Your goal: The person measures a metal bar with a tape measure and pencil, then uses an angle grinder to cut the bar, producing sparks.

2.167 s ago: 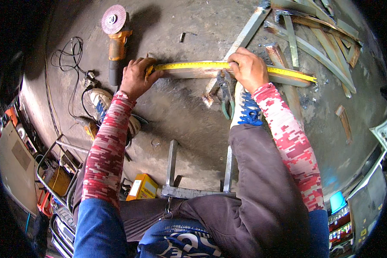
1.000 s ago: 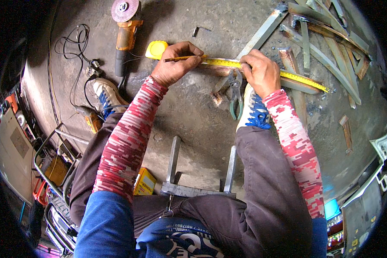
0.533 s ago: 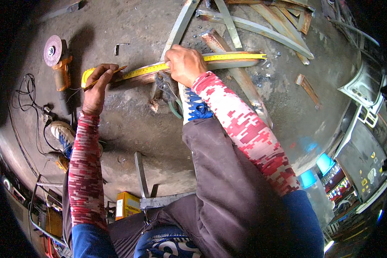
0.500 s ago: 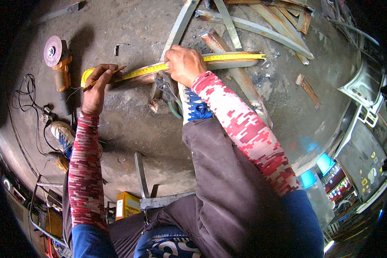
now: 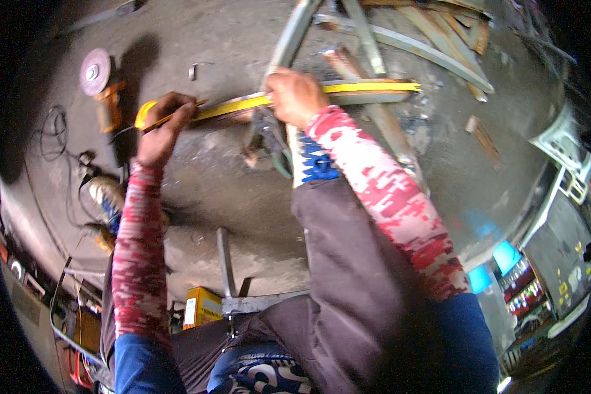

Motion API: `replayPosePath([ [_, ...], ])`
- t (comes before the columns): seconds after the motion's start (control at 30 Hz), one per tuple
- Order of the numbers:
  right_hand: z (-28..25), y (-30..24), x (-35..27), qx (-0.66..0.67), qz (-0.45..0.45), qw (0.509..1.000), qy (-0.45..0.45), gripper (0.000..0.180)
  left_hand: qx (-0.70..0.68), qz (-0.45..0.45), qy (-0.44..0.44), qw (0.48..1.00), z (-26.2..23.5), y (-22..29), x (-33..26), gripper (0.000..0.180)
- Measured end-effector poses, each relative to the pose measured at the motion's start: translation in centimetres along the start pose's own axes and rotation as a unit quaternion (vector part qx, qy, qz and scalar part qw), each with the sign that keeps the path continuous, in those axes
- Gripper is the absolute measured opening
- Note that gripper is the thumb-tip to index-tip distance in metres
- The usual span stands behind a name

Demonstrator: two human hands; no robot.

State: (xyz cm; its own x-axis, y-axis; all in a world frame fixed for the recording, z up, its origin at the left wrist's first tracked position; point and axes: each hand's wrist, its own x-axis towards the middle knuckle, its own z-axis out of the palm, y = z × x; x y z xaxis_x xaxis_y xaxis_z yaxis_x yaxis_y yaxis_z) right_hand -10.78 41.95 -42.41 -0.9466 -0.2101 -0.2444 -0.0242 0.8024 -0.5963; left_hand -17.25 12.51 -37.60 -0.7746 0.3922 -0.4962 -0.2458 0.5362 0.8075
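My left hand (image 5: 166,131) is closed round a yellow tape measure (image 5: 143,115), with a thin pencil (image 5: 152,125) also in its fingers. The tape's yellow blade (image 5: 371,86) runs out to the right along a rusty, grey-sided metal bar (image 5: 368,98). Partway along, my right hand (image 5: 297,98) grips the blade against the bar, its fingertips partly hidden. Below that hand, pliers (image 5: 267,134) with green handles lie beside my blue-laced shoe (image 5: 315,157). Motion blur hides the tape's markings.
An angle grinder (image 5: 107,108) lies at left with its cord (image 5: 52,134). Metal bars (image 5: 417,51) cross at the top right, and one rusty piece (image 5: 389,128) passes beneath the measured bar. A short rusty offcut (image 5: 483,141) is farther right. Near my legs stands a yellow box (image 5: 203,306).
The whole view has shifted, so everything appears slightly farther right and is more blurred. Both hands keep their hold, and the tape stays along the bar.
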Motion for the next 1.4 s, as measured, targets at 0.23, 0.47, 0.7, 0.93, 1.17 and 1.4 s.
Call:
replayPosePath([
  [0.23,-0.7,-0.6,-0.1,0.05,0.002,0.998,0.023,0.009,-0.131,0.005,-0.002,0.991,1.4,0.1,-0.8,0.015],
  [0.47,-0.9,-0.9,-0.2,0.052,0.008,0.998,0.026,0.006,-0.077,0.003,-0.015,0.997,2.6,0.1,-1.1,0.014],
  [0.7,-1.1,-1.0,-0.2,0.057,0.01,0.998,0.024,0.005,-0.062,-0.011,-0.024,0.998,2.4,-0.3,-0.5,0.014],
  [0.93,-1.0,-1.0,-0.2,0.047,0.006,0.999,0.025,0.006,-0.047,-0.016,-0.035,0.998,1.8,0.0,-0.1,0.02],
  [1.17,-1.1,-1.0,-0.1,0.047,0.004,0.999,0.021,0.004,-0.059,-0.024,-0.062,0.996,1.5,0.0,0.4,0.023],
  [1.4,-1.2,-1.2,-0.1,0.047,0.018,0.999,0.014,0.004,-0.044,-0.01,-0.068,0.997,1.5,-0.1,0.8,0.023],
])
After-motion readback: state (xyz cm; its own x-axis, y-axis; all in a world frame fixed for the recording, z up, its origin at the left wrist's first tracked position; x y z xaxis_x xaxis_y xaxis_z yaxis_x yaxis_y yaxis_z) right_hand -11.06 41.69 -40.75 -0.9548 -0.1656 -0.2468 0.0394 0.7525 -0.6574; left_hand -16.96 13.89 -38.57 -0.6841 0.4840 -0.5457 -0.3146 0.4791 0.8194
